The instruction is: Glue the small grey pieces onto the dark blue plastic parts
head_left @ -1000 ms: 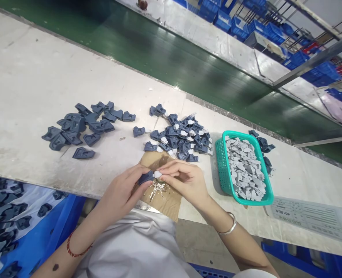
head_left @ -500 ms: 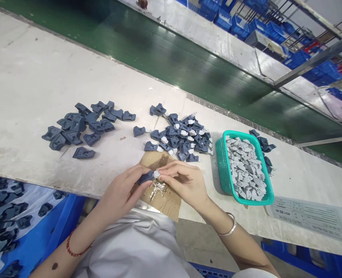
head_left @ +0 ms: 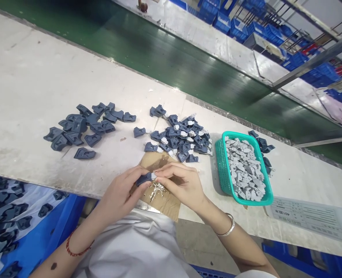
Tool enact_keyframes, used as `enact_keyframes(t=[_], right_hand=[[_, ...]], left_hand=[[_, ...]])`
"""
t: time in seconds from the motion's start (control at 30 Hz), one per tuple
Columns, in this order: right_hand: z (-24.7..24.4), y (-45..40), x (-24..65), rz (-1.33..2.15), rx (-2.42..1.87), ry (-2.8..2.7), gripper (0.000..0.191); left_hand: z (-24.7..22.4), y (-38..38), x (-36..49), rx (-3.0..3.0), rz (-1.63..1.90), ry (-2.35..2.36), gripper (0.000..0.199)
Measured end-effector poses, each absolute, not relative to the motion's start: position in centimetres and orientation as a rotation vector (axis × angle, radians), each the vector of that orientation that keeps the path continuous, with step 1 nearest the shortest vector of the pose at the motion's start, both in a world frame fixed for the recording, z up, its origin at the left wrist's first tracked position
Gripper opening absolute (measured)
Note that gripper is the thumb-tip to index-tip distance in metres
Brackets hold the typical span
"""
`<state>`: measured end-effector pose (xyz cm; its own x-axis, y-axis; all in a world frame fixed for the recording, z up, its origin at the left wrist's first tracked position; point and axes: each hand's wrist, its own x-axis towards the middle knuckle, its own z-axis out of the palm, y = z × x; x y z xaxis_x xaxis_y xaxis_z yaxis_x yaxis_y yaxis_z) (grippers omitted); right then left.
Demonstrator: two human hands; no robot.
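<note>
My left hand (head_left: 127, 189) is closed on a dark blue-grey molded piece (head_left: 144, 178), pinched between thumb and fingers. In my right hand (head_left: 184, 183), thumb and fingertips pinch a small light-grey piece (head_left: 153, 176) against the right end of the dark one. The fingers partly cover the joint. Below them lies a brown paper sheet (head_left: 169, 204) with a shiny wet-looking patch (head_left: 158, 189). Just beyond the hands is a pile of dark pieces with light-grey tips (head_left: 173, 133). Further left, plain dark pieces (head_left: 80, 125) lie in a loose heap.
A teal basket (head_left: 220, 166) full of light-grey pieces stands to the right, with a few dark pieces (head_left: 263, 144) behind it. A printed sheet (head_left: 307, 218) lies near the right front edge. A green belt (head_left: 159, 54) runs behind the table. At lower left, a blue bin (head_left: 63, 216) holds dark pieces.
My right hand has shifted slightly left, bringing the light-grey piece closer against the dark one. Less of the light-grey piece shows between the fingers.
</note>
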<state>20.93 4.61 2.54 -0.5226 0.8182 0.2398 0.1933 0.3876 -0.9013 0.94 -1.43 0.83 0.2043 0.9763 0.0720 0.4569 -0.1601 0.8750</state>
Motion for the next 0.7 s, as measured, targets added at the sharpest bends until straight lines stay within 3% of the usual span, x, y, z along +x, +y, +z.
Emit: enact_keyframes(t=[0.33, 0.5, 0.7], right_hand=[[3.3, 5.7, 21.5, 0.681, -0.732, -2.638, 0.036], [2.6, 4.8, 20.8, 0.458, -0.761, -2.660, 0.040], [3.2, 4.6, 20.2, 0.462, -0.735, -2.677, 0.044]], left_hand=[[0.4, -1.7, 1.0, 1.834, 0.953, 1.310, 0.017], [0.4, -1.6, 1.0, 1.826, 0.983, 1.324, 0.018], [0.1, -1.8, 0.4, 1.816, 1.023, 1.261, 0.016]])
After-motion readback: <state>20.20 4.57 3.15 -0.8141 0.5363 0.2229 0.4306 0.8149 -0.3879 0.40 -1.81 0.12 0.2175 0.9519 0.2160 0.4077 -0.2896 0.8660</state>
